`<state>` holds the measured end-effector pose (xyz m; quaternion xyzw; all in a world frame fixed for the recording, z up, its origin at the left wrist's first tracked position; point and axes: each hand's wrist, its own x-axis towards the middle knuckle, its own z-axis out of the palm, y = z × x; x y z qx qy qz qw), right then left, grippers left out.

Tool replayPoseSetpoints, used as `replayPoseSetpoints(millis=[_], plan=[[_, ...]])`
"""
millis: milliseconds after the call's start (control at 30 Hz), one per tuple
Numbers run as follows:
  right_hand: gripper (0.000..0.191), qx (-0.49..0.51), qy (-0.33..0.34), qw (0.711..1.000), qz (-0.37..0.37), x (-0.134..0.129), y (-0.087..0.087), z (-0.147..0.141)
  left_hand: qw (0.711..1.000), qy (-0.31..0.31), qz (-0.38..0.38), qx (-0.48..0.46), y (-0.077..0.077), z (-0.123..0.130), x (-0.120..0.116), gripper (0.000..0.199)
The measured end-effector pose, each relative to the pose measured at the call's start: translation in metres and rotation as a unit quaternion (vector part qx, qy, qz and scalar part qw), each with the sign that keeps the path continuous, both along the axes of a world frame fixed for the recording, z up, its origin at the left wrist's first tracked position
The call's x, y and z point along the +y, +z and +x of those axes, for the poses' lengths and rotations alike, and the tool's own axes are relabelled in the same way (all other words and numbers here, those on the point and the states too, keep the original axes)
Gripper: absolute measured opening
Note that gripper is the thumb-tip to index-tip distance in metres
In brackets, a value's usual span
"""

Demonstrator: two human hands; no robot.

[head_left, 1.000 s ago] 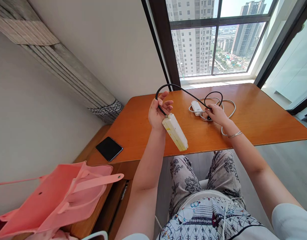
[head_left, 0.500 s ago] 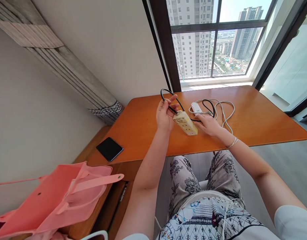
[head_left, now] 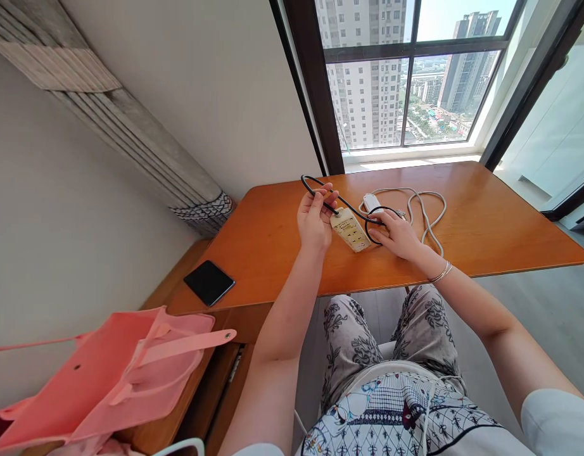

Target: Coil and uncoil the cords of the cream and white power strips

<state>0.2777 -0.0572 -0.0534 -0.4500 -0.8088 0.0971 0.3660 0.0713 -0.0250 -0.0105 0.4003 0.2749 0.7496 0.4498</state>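
Note:
A cream-coloured power strip [head_left: 351, 230] sits at the middle of the wooden table, its sockets facing up. From its far end runs a black cord [head_left: 348, 204] that loops up and over to the right. My left hand [head_left: 317, 217] pinches this cord close to the strip. Farther along the cord, my right hand [head_left: 395, 234] has its fingers closed on it, beside the strip's right side. Just behind that hand lies a white power strip [head_left: 372, 203] with a pale cord [head_left: 429, 221] curling off to the right.
A dark tablet or phone [head_left: 209, 282] lies at the table's left edge. An open pink bag [head_left: 144, 373] stands at the lower left. The wooden table [head_left: 501, 221] extends right, below a window [head_left: 410, 95]. A gathered curtain [head_left: 144, 139] hangs on the left.
The right hand has gathered the black cord into a loop beside the cream strip. The strip's near end has shifted slightly left and away. My left hand has barely moved.

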Motion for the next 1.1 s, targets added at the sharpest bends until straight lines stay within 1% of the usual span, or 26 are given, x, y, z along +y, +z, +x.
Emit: replayPoseSetpoints(millis=[100, 200, 233, 300, 367, 400, 433, 500, 567, 600, 667, 733, 800, 867, 1000, 1067, 1100], plan=[[0.050, -0.013, -0.002, 0.999, -0.034, 0.000, 0.005, -0.004, 0.999, -0.031, 0.001, 0.014, -0.002, 0.003, -0.006, 0.026], [0.062, -0.034, 0.026, 0.998, -0.050, -0.001, 0.011, -0.008, 0.997, -0.068, 0.011, 0.039, -0.003, 0.005, -0.012, 0.030], [0.061, -0.039, 0.039, 0.997, -0.053, -0.001, 0.012, -0.010, 0.996, -0.079, 0.018, 0.047, -0.003, 0.005, -0.014, 0.032], [0.050, -0.042, 0.058, 0.996, -0.058, 0.000, 0.012, -0.013, 0.993, -0.092, 0.041, 0.060, -0.003, 0.006, -0.015, 0.036], [0.040, -0.033, 0.060, 0.996, -0.058, 0.001, 0.009, -0.015, 0.992, -0.088, 0.067, 0.068, -0.006, 0.007, -0.015, 0.041], [0.038, -0.024, 0.058, 0.996, -0.057, 0.002, 0.006, -0.015, 0.991, -0.081, 0.077, 0.072, -0.010, 0.008, -0.015, 0.044], [0.037, -0.011, 0.054, 0.997, -0.054, 0.002, 0.004, -0.015, 0.991, -0.073, 0.082, 0.074, -0.015, 0.009, -0.014, 0.048], [0.039, 0.023, 0.046, 0.998, -0.047, 0.003, -0.002, -0.015, 0.991, -0.064, 0.082, 0.080, -0.030, 0.011, -0.012, 0.057], [0.039, 0.058, 0.038, 0.997, -0.043, 0.003, -0.005, -0.014, 0.990, -0.085, 0.063, 0.096, -0.050, 0.013, -0.010, 0.069], [0.039, 0.074, 0.034, 0.996, -0.041, 0.003, -0.005, -0.014, 0.986, -0.114, 0.041, 0.115, -0.060, 0.014, -0.009, 0.072], [0.039, 0.097, 0.031, 0.994, -0.042, 0.003, -0.004, -0.013, 0.969, -0.187, -0.011, 0.162, -0.077, 0.014, -0.007, 0.066], [0.040, 0.112, 0.031, 0.992, -0.050, 0.002, -0.002, -0.012, 0.949, -0.246, -0.043, 0.192, -0.086, 0.013, -0.007, 0.061], [0.041, 0.118, 0.032, 0.990, -0.064, 0.001, 0.001, -0.010, 0.941, -0.271, -0.055, 0.198, -0.088, 0.011, -0.008, 0.060], [0.039, 0.121, 0.026, 0.990, -0.068, 0.002, 0.003, -0.008, 0.944, -0.264, -0.066, 0.187, -0.085, 0.008, -0.009, 0.061], [0.037, 0.137, -0.024, 0.990, -0.033, 0.006, 0.008, 0.001, 0.963, -0.223, -0.070, 0.136, -0.074, -0.001, -0.012, 0.060], [0.036, 0.113, -0.060, 0.992, -0.019, 0.007, 0.010, 0.006, 0.974, -0.199, -0.053, 0.094, -0.066, -0.008, -0.013, 0.059], [0.034, 0.085, -0.077, 0.993, -0.017, 0.007, 0.011, 0.009, 0.979, -0.185, -0.046, 0.071, -0.061, -0.013, -0.013, 0.060]])
